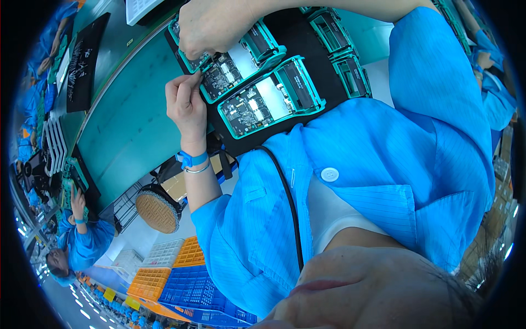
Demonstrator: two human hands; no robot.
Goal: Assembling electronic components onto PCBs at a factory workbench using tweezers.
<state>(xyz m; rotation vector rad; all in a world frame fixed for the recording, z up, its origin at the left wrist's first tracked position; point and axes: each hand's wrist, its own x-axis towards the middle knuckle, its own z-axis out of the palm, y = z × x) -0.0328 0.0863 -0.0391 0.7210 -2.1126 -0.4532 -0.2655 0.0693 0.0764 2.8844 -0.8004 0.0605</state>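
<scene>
On the black mat (230, 143): a teal-green, rectangular plastic unit with open circuit board (222, 77) lies as the middle one of three; I take this middle unit as landmark.
Middle unit's long axis: it runs from left to right, its right end slanting away from the person; the circuit board is at the left end.
Left hand (186, 104): bare, with blue wristband (192, 159); it is just off the left end of the middle unit and nearest to it. Thumb and forefinger are almost together; whether they grip a small thing, I cannot tell.
Right hand (211, 27): beyond the middle unit, bent over the similar far unit (185, 61). Its fingers are curled, the tips mostly hidden; I cannot tell their hold.
Near unit (246, 112): beside the middle unit, on the person's side.
</scene>
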